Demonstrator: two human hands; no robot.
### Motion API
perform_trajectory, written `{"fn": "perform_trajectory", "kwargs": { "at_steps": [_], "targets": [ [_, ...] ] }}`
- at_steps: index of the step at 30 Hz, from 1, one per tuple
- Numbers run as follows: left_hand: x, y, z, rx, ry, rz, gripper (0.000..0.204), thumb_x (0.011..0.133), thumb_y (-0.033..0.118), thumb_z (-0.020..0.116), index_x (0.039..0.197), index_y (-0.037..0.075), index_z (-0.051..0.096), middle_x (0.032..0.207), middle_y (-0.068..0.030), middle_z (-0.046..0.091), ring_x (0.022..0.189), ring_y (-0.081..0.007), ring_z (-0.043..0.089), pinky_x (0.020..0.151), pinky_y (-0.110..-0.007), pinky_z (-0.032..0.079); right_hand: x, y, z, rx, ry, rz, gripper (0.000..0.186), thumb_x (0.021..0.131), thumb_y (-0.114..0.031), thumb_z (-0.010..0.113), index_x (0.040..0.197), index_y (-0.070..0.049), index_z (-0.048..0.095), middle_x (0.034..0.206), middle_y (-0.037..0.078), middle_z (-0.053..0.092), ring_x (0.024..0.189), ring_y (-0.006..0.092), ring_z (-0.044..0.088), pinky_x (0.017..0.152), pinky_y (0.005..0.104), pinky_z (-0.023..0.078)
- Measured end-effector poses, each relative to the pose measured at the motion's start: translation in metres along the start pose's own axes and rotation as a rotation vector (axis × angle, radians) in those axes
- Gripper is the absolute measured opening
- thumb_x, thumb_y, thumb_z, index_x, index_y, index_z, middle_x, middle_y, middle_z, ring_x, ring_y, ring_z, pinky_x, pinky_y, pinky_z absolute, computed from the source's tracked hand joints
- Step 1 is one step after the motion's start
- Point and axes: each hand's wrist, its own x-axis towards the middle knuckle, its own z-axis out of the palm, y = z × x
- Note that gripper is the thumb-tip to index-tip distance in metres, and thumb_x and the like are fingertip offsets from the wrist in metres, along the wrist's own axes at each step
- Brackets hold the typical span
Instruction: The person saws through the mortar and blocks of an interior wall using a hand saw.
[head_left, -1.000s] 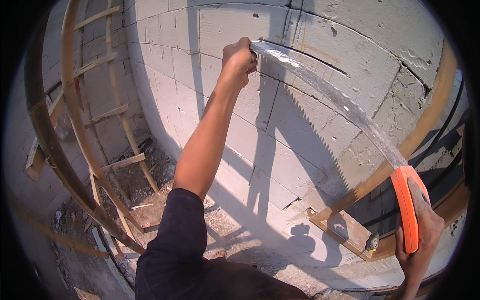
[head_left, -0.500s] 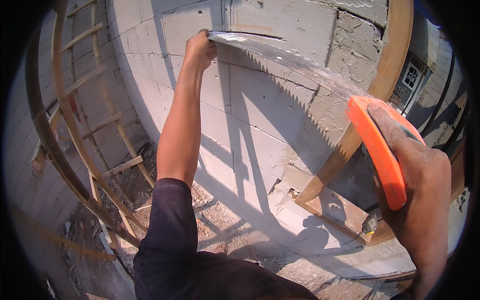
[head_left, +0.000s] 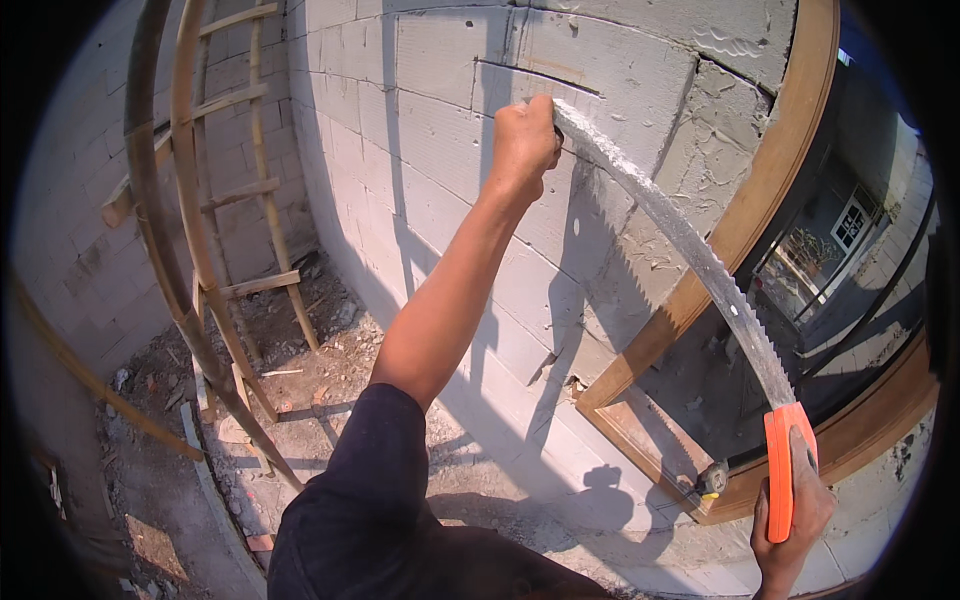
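- Compared with half a second ago, the hand saw [head_left: 697, 252] is sloping more steeply, its orange handle [head_left: 779, 480] now sitting lower.
- Its long blade is stretching between both hands in front of the block wall [head_left: 440, 130], white dust coating its far part.
- Right hand [head_left: 806, 506]: fingers are wrapping around the handle, holding it firmly.
- Left hand [head_left: 524, 148]: fingers are curling tightly together, holding the blade's tip end.
- Just above the left hand, a narrow dark slit [head_left: 540, 78] is running across the wall.
- Behind the blade, a wooden frame [head_left: 655, 335] is enclosing an opening; inside its lower corner, a small grey and yellow object [head_left: 712, 478] is resting on the sill.
- Farther left, a wooden ladder [head_left: 236, 102] is leaning over the rubble-strewn ground [head_left: 300, 385].
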Motion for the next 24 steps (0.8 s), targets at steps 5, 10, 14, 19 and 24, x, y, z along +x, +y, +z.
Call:
{"fn": "perform_trajectory", "kwargs": {
  "at_steps": [5,10,14,19,24],
  "targets": [
    [-0.072,-0.032,-0.067,0.041,0.027,0.004,0.036,0.093,0.021,0.056,0.061,0.006,0.048,0.050,0.0025,0.042,0.043,-0.0076,0.037,0.040,-0.030,0.028,-0.095,-0.096,0.141,0.395,-0.103,0.399,0.061,0.075,-0.007,0.069,0.131,0.006,0.050,0.090,0.016,0.065,0.079,0.0345,0.063,0.077,0.0407,0.053],
    [-0.064,-0.063,-0.117,0.540,-0.178,0.175,0.038,0.094,0.022,0.057,0.065,-0.002,0.049,0.048,-0.0099,0.042,0.043,-0.0165,0.042,0.044,-0.037,0.033,-0.130,-0.236,0.250,0.639,-0.347,0.417,0.082,0.078,-0.013,0.075,0.146,0.002,0.033,0.096,0.017,0.067,0.080,0.0328,0.068,0.072,0.0386,0.055],
    [-0.057,-0.038,-0.099,0.571,-0.587,0.163,0.037,0.096,0.025,0.058,0.073,-0.003,0.051,0.054,-0.0074,0.045,0.050,-0.0136,0.046,0.048,-0.033,0.037,-0.133,-0.304,0.307,0.694,-0.457,0.560,0.080,0.080,-0.016,0.075,0.147,-0.002,0.033,0.108,0.015,0.064,0.090,0.0255,0.067,0.074,0.0337,0.054],
    [-0.095,-0.059,-0.141,0.408,-0.711,0.059,0.029,0.095,0.026,0.062,0.088,-0.003,0.058,0.067,-0.0106,0.061,0.060,-0.0183,0.060,0.058,-0.031,0.048,-0.089,-0.355,0.306,0.921,-0.240,0.740,0.066,0.085,-0.015,0.065,0.144,-0.002,0.038,0.094,0.011,0.057,0.083,0.0265,0.062,0.072,0.0375,0.051],
    [-0.222,-0.094,-0.244,0.522,-0.453,-0.185,0.026,0.088,0.024,0.072,0.090,0.001,0.060,0.073,-0.0097,0.063,0.065,-0.0172,0.062,0.060,-0.032,0.050,-0.088,-0.364,0.315,0.900,-0.267,0.656,0.070,0.085,-0.015,0.066,0.145,-0.001,0.034,0.092,0.009,0.059,0.085,0.0266,0.063,0.076,0.0368,0.051]
  ]
}}
